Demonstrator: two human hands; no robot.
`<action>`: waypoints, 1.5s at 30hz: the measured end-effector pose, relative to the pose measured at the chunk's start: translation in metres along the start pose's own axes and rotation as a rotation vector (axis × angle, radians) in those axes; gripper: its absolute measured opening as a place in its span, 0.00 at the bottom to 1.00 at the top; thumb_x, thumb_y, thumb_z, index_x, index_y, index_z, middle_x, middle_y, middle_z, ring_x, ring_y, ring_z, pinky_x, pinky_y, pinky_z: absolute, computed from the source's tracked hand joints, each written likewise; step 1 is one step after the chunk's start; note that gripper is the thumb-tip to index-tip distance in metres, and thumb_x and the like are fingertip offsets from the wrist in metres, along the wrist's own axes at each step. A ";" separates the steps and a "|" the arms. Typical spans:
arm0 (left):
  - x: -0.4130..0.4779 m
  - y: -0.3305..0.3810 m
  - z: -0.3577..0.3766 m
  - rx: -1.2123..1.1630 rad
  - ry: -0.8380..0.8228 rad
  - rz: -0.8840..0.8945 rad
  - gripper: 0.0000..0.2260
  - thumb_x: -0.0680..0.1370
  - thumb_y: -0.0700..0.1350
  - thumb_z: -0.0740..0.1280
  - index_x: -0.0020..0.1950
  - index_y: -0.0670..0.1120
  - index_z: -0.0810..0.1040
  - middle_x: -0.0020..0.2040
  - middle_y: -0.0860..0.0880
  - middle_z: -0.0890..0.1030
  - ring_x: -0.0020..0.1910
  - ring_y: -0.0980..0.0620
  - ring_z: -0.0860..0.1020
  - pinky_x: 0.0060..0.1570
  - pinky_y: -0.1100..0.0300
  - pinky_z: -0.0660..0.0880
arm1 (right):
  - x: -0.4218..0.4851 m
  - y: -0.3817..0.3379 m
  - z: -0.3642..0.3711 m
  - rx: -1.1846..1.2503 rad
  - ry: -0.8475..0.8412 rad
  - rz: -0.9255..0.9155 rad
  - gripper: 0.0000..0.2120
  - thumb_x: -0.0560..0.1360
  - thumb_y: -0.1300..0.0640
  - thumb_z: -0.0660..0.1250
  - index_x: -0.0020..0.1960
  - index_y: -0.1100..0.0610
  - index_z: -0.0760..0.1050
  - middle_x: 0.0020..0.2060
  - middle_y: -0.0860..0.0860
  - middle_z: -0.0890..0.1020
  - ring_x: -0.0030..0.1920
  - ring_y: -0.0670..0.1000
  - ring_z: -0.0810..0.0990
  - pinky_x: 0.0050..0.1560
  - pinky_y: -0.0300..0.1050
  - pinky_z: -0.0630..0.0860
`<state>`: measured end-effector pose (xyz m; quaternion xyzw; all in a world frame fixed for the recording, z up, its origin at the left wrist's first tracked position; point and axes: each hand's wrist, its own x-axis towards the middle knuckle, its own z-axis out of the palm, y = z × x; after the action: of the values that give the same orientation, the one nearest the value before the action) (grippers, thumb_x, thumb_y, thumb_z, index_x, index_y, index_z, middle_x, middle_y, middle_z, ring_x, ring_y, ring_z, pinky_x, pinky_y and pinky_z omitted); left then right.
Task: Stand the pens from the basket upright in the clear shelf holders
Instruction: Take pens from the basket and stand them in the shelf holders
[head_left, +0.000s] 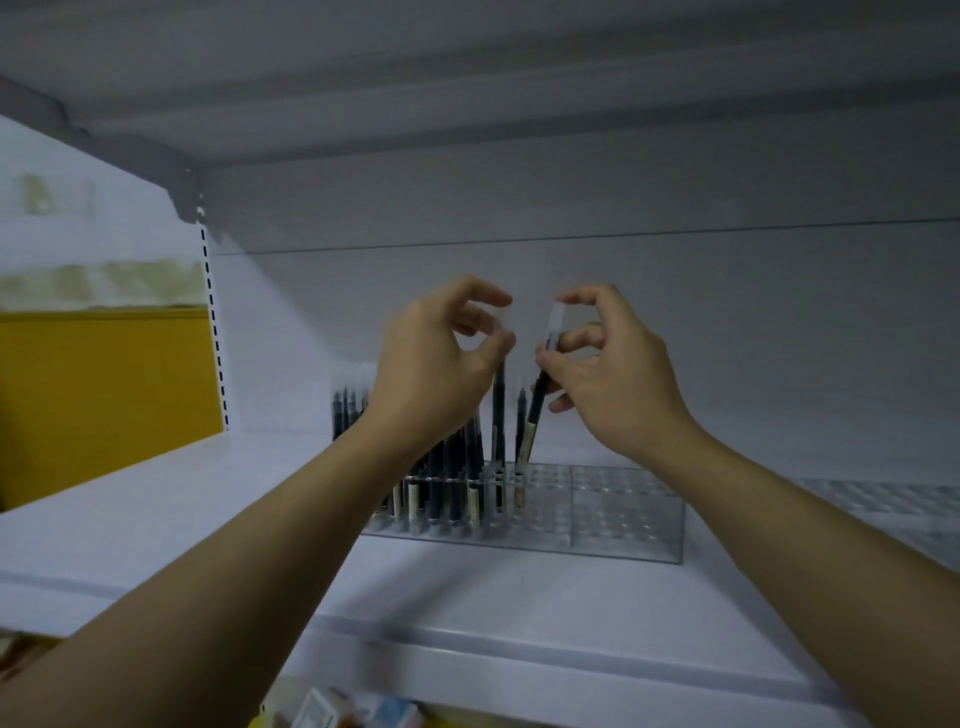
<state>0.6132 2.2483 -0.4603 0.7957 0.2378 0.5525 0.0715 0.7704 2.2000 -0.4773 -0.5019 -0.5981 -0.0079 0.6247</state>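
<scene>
A clear holder (623, 525) with rows of round holes stands on the white shelf (208, 519). Several dark pens with clear caps (447, 467) stand upright in its left part. My left hand (436, 364) pinches the clear cap of an upright dark pen (500, 415) whose lower end is in a hole. My right hand (608, 364) pinches another dark pen (537, 410), tilted, its lower end at a hole just right of the first. The basket is out of view.
A second clear holder (893, 509) lies at the right on the same shelf. The shelf above (467, 104) hangs close overhead. A yellow panel (104, 395) stands at the left. Small boxes (353, 712) show below the shelf's front edge.
</scene>
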 end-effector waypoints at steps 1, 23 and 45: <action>0.001 -0.001 0.001 -0.006 -0.001 -0.014 0.10 0.76 0.48 0.70 0.56 0.56 0.76 0.43 0.61 0.79 0.48 0.65 0.76 0.44 0.72 0.68 | 0.002 0.001 0.001 0.008 -0.010 0.001 0.19 0.75 0.61 0.71 0.58 0.44 0.68 0.43 0.51 0.82 0.32 0.48 0.82 0.29 0.40 0.80; -0.013 -0.006 0.010 0.222 -0.061 -0.067 0.09 0.75 0.51 0.70 0.53 0.55 0.75 0.46 0.58 0.78 0.56 0.50 0.76 0.60 0.42 0.70 | -0.021 0.024 0.000 -0.223 -0.115 -0.151 0.22 0.74 0.55 0.72 0.64 0.42 0.72 0.39 0.41 0.79 0.38 0.40 0.79 0.42 0.35 0.77; -0.030 -0.016 -0.002 0.538 -0.105 0.114 0.20 0.74 0.50 0.68 0.67 0.55 0.75 0.65 0.52 0.75 0.69 0.48 0.66 0.74 0.38 0.47 | -0.028 0.026 -0.001 -0.425 -0.168 -0.229 0.28 0.74 0.50 0.67 0.72 0.41 0.64 0.54 0.42 0.73 0.52 0.43 0.74 0.54 0.46 0.77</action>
<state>0.5983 2.2480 -0.4908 0.8257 0.3268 0.4307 -0.1612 0.7790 2.1957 -0.5137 -0.5500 -0.6856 -0.1624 0.4485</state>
